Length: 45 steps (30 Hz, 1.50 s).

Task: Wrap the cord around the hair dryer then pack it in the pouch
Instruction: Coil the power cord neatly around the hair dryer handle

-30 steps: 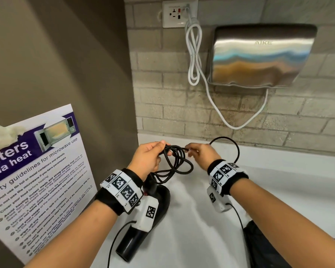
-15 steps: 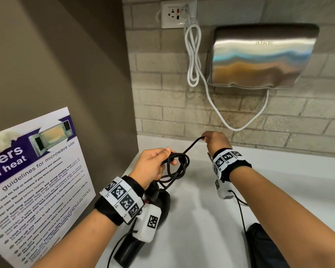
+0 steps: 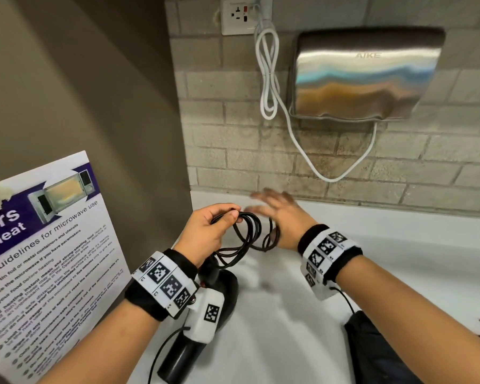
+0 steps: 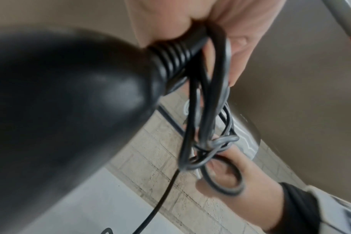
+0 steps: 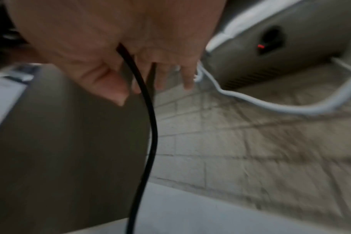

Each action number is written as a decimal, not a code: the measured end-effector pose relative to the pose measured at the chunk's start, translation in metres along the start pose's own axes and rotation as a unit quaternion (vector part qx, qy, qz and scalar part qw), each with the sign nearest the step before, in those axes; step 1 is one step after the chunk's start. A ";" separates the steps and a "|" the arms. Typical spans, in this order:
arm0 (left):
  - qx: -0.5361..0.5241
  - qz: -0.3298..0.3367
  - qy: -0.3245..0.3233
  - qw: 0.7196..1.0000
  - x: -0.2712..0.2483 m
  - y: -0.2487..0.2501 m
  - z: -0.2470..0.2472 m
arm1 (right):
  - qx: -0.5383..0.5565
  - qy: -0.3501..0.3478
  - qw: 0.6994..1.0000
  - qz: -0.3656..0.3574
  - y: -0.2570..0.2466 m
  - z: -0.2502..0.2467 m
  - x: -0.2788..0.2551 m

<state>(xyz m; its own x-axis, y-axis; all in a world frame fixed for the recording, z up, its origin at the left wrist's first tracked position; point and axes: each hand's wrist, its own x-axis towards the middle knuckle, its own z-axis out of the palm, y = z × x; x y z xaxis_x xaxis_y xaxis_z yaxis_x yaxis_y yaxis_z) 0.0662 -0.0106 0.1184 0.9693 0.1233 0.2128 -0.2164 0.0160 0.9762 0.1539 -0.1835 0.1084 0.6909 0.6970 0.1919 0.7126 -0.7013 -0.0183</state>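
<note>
My left hand [image 3: 232,216] pinches several loops of the black cord [image 3: 250,234] above the black hair dryer [image 3: 225,295], whose barrel points down toward the counter's front. In the left wrist view the dryer's handle end [image 4: 70,95] fills the left, and the cord loops [image 4: 208,110] hang from my left hand's fingers [image 4: 240,39]. My right hand [image 3: 269,202] is blurred just right of the coil, fingers spread and straight. One cord loop lies round its base, and the cord [image 5: 148,126] runs down from its palm. The dark pouch [image 3: 372,353] lies at the lower right, partly under my right forearm.
White counter [image 3: 275,342] meets a tiled wall. A steel hand dryer [image 3: 366,76] hangs there with its white cable [image 3: 269,79] plugged into a socket [image 3: 239,15]. A microwave safety poster [image 3: 39,245] leans on the brown panel at the left.
My right hand drew the cord up and back toward the wall, then came back beside the coil with its fingers spread. My left hand kept holding the loops.
</note>
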 end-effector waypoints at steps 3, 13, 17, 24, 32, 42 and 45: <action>0.022 0.033 0.031 0.999 0.002 0.002 -0.004 | -0.049 -0.072 0.994 -0.072 -0.016 0.006 -0.013; 0.015 -0.014 -0.005 1.000 -0.002 0.003 -0.001 | 0.277 -0.120 0.950 0.084 -0.038 0.035 -0.006; 0.033 -0.031 -0.014 0.999 -0.005 0.009 0.000 | 0.366 -0.008 0.915 0.172 -0.035 0.018 0.003; 0.062 0.038 -0.030 0.997 -0.010 0.012 0.006 | 0.307 0.033 0.935 0.173 -0.030 -0.045 0.021; 0.176 0.054 -0.037 0.982 0.000 0.002 0.001 | 0.280 0.098 0.947 0.119 -0.040 -0.070 0.017; 0.191 0.069 -0.043 0.978 0.005 -0.002 0.005 | 0.315 0.258 0.913 0.041 -0.051 -0.059 0.002; 0.142 0.065 0.020 0.987 0.007 -0.004 0.007 | 0.314 0.269 0.909 0.047 -0.050 -0.051 -0.005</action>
<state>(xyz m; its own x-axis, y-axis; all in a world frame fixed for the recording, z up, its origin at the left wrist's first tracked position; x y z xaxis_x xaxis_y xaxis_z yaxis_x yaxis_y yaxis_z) 0.0748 -0.0169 0.1166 0.9289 0.1459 0.3405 -0.2910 -0.2815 0.9144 0.1088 -0.1593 0.1585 0.7133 0.3456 0.6098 0.6991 -0.4129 -0.5837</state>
